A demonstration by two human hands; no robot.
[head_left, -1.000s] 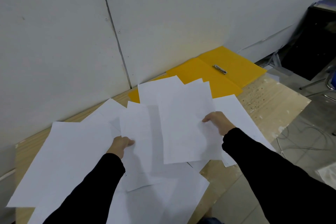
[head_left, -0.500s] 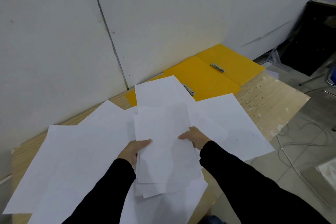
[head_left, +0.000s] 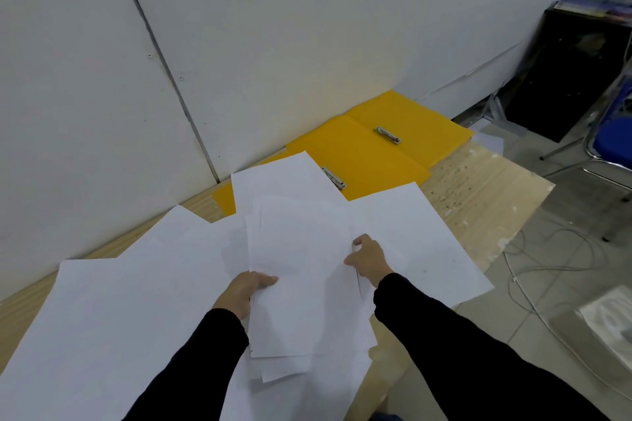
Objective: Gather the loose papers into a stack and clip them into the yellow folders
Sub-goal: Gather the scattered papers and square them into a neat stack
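**Both hands on a bundle of white sheets**

While the thumb of the left hand (head_left: pixel 243 290) lies across the top of the loose bundle of white paper sheets (head_left: pixel 301 287), its other fingers are hidden beneath, so the hand is clamped on the bundle's left edge. Opposite it, the right hand (head_left: pixel 370 259) pinches the bundle's right edge, fingers curled and closed over the paper. Between the two hands the sheets sit unevenly, with lower corners sticking out toward the person's black sleeves (head_left: pixel 472 355).

Around the hands, more large white sheets (head_left: pixel 113 311) lie spread flat over the pale wooden tabletop (head_left: pixel 478 195), some to the left of the left hand, one to the right of the right hand, overlapping each other.

Beyond the fingertips, against the white wall panel (head_left: pixel 273 44), two open yellow plastic folders (head_left: pixel 369 161) lie flat and overlapping. Each shows a silver metal clip (head_left: pixel 387 135); the nearer clip (head_left: pixel 334 178) is just beside the far edge of a loose sheet that partly covers its folder.

Far right of the right hand, grey cables (head_left: pixel 547 270) trail on the tiled floor.
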